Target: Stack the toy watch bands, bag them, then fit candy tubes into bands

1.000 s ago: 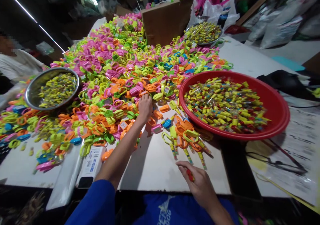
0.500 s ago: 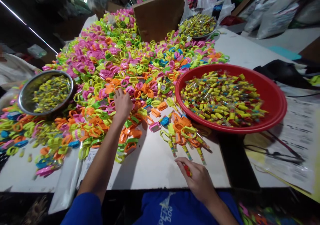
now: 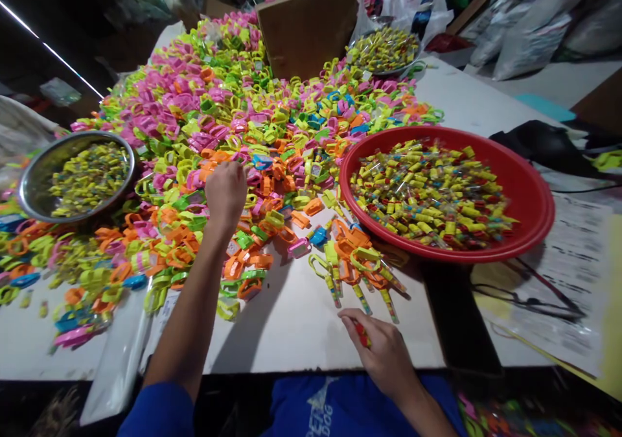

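My left hand (image 3: 226, 194) is closed over the big heap of pink, green, yellow and orange plastic pieces (image 3: 179, 100); its fingertips are hidden, and what they hold cannot be made out. Near the table's front edge, my right hand (image 3: 381, 349) is curled around a small red and yellow piece (image 3: 362, 334). Just beyond that hand lies a small group of orange and yellow pieces (image 3: 347, 252) with candy-like tubes sticking out towards me. A red basin (image 3: 532, 229) full of small yellow-capped tubes (image 3: 432, 190) stands to the right of the group.
A steel bowl (image 3: 32, 187) of yellow pieces stands at the left, beside a person's pale sleeve (image 3: 22, 129). Behind the heap is a cardboard box (image 3: 306, 32). Glasses (image 3: 529, 301) and printed sheets (image 3: 578, 255) lie at the right. A clear plastic bag (image 3: 114, 353) is front left.
My left hand has moved slightly left and up over the heap, and its fingers have curled in. My right hand keeps its grip in nearly the same place. The view has shifted a little.
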{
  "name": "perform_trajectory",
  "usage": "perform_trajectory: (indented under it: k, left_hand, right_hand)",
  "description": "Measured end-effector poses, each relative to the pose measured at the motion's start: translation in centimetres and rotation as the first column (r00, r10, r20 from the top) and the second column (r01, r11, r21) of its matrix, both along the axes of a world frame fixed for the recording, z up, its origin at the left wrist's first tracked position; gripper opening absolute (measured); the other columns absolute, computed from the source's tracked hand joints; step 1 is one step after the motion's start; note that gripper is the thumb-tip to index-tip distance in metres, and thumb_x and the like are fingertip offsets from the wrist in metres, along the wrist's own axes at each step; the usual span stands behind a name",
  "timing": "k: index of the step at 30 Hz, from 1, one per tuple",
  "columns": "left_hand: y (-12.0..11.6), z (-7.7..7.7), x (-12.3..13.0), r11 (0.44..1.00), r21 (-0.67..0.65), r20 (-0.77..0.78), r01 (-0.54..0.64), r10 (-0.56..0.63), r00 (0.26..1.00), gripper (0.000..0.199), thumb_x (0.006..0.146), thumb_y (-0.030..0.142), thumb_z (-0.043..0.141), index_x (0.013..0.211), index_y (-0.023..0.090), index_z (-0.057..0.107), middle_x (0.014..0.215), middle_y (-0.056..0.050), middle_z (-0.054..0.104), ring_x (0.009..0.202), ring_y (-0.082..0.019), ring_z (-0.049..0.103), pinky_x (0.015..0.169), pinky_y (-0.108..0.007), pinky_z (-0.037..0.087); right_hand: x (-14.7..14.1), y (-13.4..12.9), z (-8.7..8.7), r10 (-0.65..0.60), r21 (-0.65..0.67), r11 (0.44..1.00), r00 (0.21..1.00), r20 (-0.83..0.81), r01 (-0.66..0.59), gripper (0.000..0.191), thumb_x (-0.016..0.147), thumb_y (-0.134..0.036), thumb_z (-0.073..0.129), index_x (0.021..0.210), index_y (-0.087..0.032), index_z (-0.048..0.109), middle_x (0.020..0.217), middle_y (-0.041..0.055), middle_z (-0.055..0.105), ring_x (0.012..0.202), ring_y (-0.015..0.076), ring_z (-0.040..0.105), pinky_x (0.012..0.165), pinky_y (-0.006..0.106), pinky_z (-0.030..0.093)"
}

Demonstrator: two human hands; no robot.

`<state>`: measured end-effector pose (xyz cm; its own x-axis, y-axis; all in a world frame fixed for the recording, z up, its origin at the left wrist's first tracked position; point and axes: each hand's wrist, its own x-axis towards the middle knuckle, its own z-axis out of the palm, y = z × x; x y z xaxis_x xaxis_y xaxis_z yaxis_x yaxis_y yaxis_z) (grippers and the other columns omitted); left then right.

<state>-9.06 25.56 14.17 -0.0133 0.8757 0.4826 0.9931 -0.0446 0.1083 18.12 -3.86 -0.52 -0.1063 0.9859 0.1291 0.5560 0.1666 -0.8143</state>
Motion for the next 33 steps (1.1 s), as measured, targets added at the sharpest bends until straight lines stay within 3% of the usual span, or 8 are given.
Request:
perform_trajectory:
  k: [4,8,12,15,19,25,30,33]
  left_hand:
    - [-2.9,0.5,4.2,0.985,-0.089,0.285,0.145,-0.114,0.952,0.029,0.112,0.042,0.047,0.113,0.020,0.065,0.087,-0.006,0.076,0.072,-0.022,0.068,0.069,-0.031,0.048]
    - [-5.7,-2.8,10.5,0.824,-0.380,0.422,0.421,-0.251,0.871,0.032,0.115,0.044,0.034,0.125,0.021,0.055,0.082,-0.004,0.076,0.072,-0.023,0.073,0.064,-0.031,0.048]
    - [-5.7,-5.9,13.4,0.748,-0.416,0.381,0.516,-0.372,0.846,0.029,0.111,0.048,0.048,0.106,0.025,0.065,0.089,-0.004,0.078,0.084,-0.025,0.075,0.071,-0.032,0.051]
    - [-3.3,-6.7,13.0,0.777,-0.378,0.333,0.503,-0.393,0.857,0.036,0.113,0.041,0.040,0.097,0.023,0.067,0.105,-0.007,0.077,0.097,-0.024,0.074,0.081,-0.032,0.053]
    - [0.8,-7.5,11.9,0.892,-0.306,0.252,0.332,-0.260,0.932,0.031,0.110,0.032,0.046,0.130,0.013,0.059,0.138,-0.022,0.064,0.124,-0.033,0.065,0.093,-0.039,0.053]
    - [5.0,-8.4,9.7,0.916,-0.302,0.223,0.264,-0.201,0.954,0.024,0.105,0.014,0.047,0.120,0.016,0.065,0.123,-0.018,0.072,0.123,-0.032,0.066,0.098,-0.039,0.051]
    - [4.8,-7.6,7.7,0.916,-0.261,0.292,0.305,-0.226,0.929,0.029,0.111,0.024,0.039,0.124,0.016,0.063,0.116,-0.017,0.075,0.106,-0.031,0.073,0.088,-0.038,0.053]
    - [2.6,-7.4,8.2,0.829,-0.268,0.349,0.491,-0.392,0.851,0.032,0.114,0.034,0.039,0.127,0.019,0.064,0.113,-0.010,0.078,0.099,-0.023,0.074,0.084,-0.032,0.055]
  right_hand:
    - [0.0,-0.1,-0.3,-0.021,0.023,1.000,1.000,0.015,0.021,0.028,0.114,-0.038,0.047,0.113,-0.026,0.072,0.103,0.0026,0.084,0.090,0.0197,0.081,0.082,0.028,0.059]
    - [-0.1,-0.2,-0.6,-0.027,0.040,0.999,1.000,0.015,0.027,0.027,0.113,-0.037,0.049,0.111,-0.026,0.073,0.099,0.0023,0.083,0.084,0.0184,0.081,0.080,0.026,0.060]
    - [-0.1,-0.1,-0.6,-0.025,0.050,0.998,1.000,-0.003,0.025,0.026,0.113,-0.035,0.048,0.111,-0.026,0.073,0.098,0.0024,0.083,0.082,0.0177,0.080,0.081,0.025,0.060]
    - [-0.1,-0.1,-0.4,-0.025,0.043,0.999,1.000,-0.006,0.025,0.026,0.113,-0.035,0.049,0.110,-0.025,0.073,0.098,0.0036,0.083,0.082,0.0182,0.081,0.079,0.025,0.060]
    - [-0.1,-0.1,-0.3,-0.031,0.038,0.999,1.000,0.001,0.031,0.027,0.112,-0.036,0.049,0.111,-0.025,0.074,0.095,0.0051,0.083,0.082,0.0191,0.081,0.081,0.025,0.062]
    - [-0.2,0.0,-0.1,-0.054,0.035,0.998,0.999,-0.006,0.054,0.030,0.111,-0.039,0.050,0.105,-0.024,0.075,0.092,0.0057,0.083,0.081,0.0194,0.081,0.078,0.023,0.063]
    - [-0.2,-0.1,-0.3,-0.050,0.017,0.999,0.999,-0.003,0.050,0.028,0.111,-0.037,0.051,0.107,-0.025,0.075,0.092,0.0044,0.082,0.080,0.0184,0.080,0.081,0.023,0.062]
    - [-0.2,-0.1,-0.4,-0.049,0.023,0.999,0.999,0.005,0.049,0.027,0.112,-0.036,0.050,0.109,-0.025,0.074,0.094,0.0048,0.083,0.080,0.0187,0.080,0.078,0.024,0.062]
